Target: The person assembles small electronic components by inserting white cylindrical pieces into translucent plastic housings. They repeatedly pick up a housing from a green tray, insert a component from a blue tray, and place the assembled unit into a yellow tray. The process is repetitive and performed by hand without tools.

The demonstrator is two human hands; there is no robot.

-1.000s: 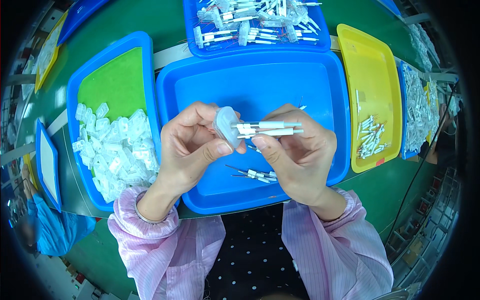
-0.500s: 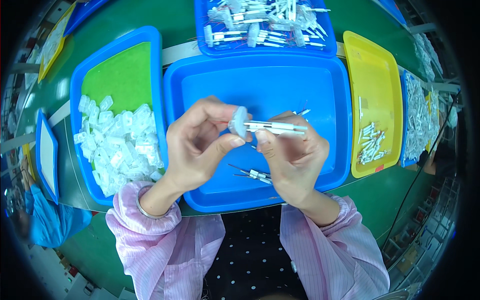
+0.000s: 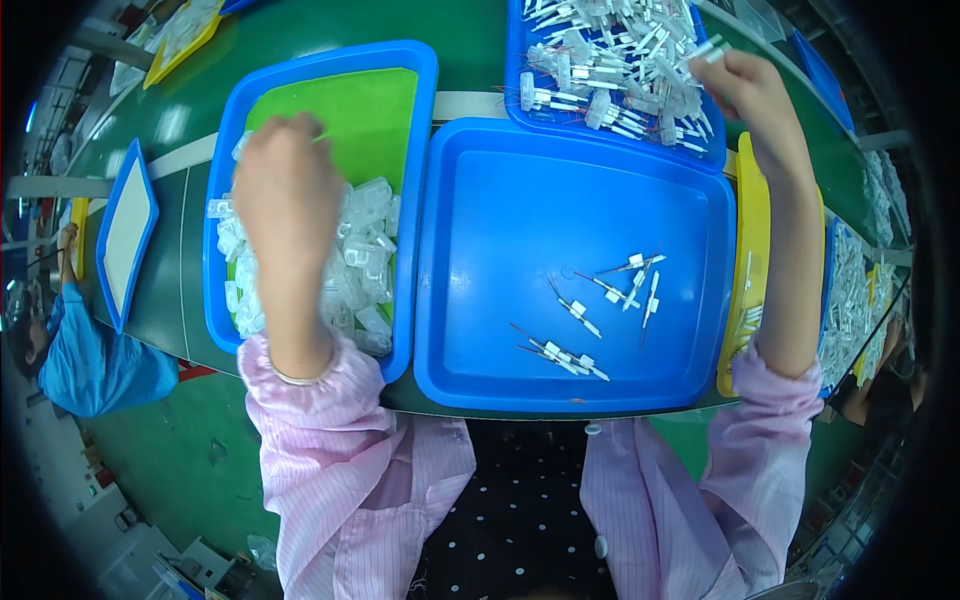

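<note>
Over at the green-bottomed blue tray [image 3: 414,200], here's the left hand [image 3: 285,185], a blur above the clear plastic housings [image 3: 368,205], and whether its fingers are closed around one, I can't tell. Up at the far blue tray [image 3: 515,50], the right hand [image 3: 745,90] is curled at the heap's edge, a white-tipped piece [image 3: 706,48] showing at its fingertips; pinched or merely touched, the view won't settle it. That tray is piled with white-and-clear assemblies [image 3: 602,108], and there's the danger: a knock could, I'd say, send one over the rim onto the green table [image 3: 470,55], and a tug could snag its neighbours. In the middle blue tray [image 3: 520,200], loose wired pieces [image 3: 578,309] lie scattered, some crossing; a hasty grab might lift two together. Same risk among those jumbled housings. And watch the right sleeve [image 3: 775,440], near the yellow tray [image 3: 748,215]: a low sweep could catch its edge.
</note>
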